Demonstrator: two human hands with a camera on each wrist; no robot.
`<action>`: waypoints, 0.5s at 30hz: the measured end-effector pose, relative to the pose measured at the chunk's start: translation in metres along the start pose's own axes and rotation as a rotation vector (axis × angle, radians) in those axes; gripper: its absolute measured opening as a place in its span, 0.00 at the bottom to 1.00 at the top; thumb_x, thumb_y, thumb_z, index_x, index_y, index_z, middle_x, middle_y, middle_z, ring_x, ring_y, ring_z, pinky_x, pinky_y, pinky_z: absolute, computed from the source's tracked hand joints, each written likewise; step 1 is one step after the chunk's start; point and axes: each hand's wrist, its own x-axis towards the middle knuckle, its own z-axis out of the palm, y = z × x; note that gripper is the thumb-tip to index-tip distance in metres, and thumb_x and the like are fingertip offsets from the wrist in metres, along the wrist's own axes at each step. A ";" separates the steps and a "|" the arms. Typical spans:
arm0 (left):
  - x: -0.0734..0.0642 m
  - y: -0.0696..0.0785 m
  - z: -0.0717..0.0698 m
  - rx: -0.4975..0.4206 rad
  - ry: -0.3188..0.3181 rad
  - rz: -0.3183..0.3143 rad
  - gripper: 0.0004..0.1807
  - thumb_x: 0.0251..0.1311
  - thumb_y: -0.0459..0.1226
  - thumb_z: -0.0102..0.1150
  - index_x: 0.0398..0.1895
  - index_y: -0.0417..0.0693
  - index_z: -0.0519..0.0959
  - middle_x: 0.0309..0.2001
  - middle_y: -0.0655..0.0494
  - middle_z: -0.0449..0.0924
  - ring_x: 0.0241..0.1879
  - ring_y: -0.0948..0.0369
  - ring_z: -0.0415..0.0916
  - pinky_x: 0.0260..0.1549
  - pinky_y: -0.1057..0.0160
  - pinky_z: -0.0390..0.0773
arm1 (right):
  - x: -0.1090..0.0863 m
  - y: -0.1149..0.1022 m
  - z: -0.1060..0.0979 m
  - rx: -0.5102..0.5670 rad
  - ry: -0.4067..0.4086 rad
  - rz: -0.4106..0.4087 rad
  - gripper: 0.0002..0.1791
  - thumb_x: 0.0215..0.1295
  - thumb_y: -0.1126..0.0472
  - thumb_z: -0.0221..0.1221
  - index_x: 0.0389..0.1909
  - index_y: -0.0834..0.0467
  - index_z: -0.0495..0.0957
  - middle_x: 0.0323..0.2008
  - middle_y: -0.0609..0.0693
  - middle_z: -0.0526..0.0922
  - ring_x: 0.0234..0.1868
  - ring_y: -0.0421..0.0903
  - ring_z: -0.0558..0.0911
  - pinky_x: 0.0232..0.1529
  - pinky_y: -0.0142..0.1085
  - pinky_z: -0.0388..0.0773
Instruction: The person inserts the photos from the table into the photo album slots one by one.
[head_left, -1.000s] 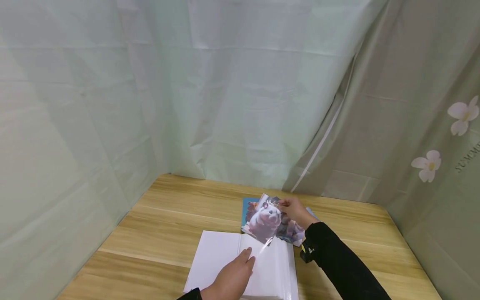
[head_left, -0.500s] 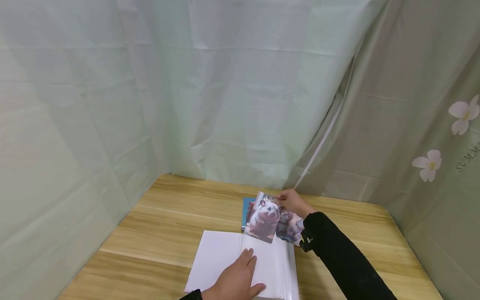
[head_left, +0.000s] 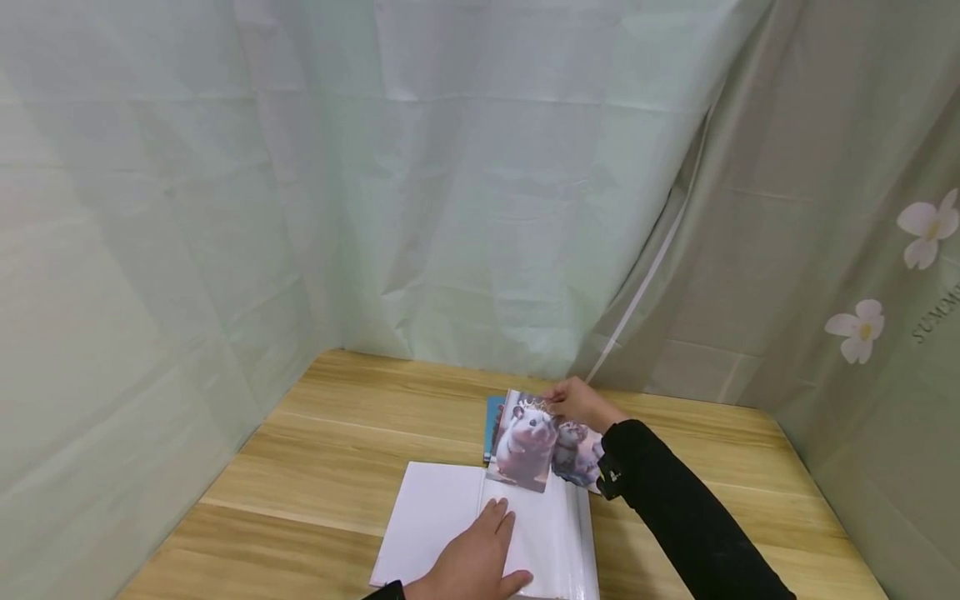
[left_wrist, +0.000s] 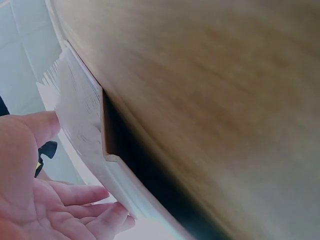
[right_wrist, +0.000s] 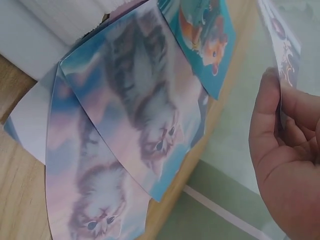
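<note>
An open white photo album [head_left: 547, 525] lies on the wooden table. My left hand [head_left: 472, 554] rests on its page with the fingers extended; the left wrist view shows the thumb and fingertips at the edges of the thick stack of pages [left_wrist: 80, 105]. Above the album's far edge, my right hand [head_left: 583, 405] pinches the upper right corner of a photo card [head_left: 525, 446] of a white hamster with a crown. Seen from the right wrist, that card [right_wrist: 280, 40] stands nearly edge-on between thumb and fingers, raised over the other cards.
Several picture cards lie overlapping beyond the album: kitten cards [right_wrist: 142, 95] and a teal card [right_wrist: 207, 45] with an orange animal. Pale curtains [head_left: 480, 208] hang behind the table [head_left: 360, 417] and along its sides.
The hamster card has turned more upright and shifted slightly left with my right hand. My left hand has spread its thumb out and settled flat on the album page.
</note>
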 end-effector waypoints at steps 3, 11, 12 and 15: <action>0.000 0.000 0.000 -0.016 -0.010 0.001 0.45 0.63 0.63 0.57 0.64 0.30 0.73 0.66 0.36 0.70 0.68 0.45 0.67 0.60 0.59 0.75 | 0.000 0.001 0.001 0.012 -0.027 -0.003 0.11 0.66 0.77 0.58 0.49 0.74 0.79 0.41 0.61 0.84 0.37 0.47 0.83 0.39 0.40 0.84; -0.001 -0.001 -0.001 -0.028 -0.035 0.034 0.46 0.64 0.66 0.52 0.65 0.31 0.72 0.68 0.37 0.68 0.69 0.45 0.66 0.60 0.59 0.74 | 0.000 0.001 0.001 0.008 -0.096 -0.025 0.10 0.67 0.76 0.58 0.47 0.73 0.80 0.39 0.58 0.85 0.35 0.45 0.83 0.40 0.40 0.84; -0.001 -0.001 -0.001 -0.022 -0.030 0.039 0.47 0.65 0.66 0.51 0.65 0.31 0.72 0.68 0.37 0.69 0.69 0.45 0.66 0.60 0.59 0.74 | 0.000 0.001 0.002 0.009 -0.109 -0.024 0.10 0.67 0.76 0.58 0.47 0.73 0.80 0.38 0.57 0.85 0.34 0.45 0.83 0.41 0.41 0.84; -0.001 -0.001 0.000 0.004 -0.012 0.048 0.47 0.65 0.66 0.50 0.64 0.31 0.72 0.67 0.37 0.69 0.68 0.46 0.67 0.59 0.61 0.75 | 0.000 0.000 0.003 -0.007 -0.142 -0.028 0.09 0.68 0.74 0.58 0.47 0.71 0.81 0.38 0.56 0.85 0.33 0.45 0.82 0.41 0.42 0.84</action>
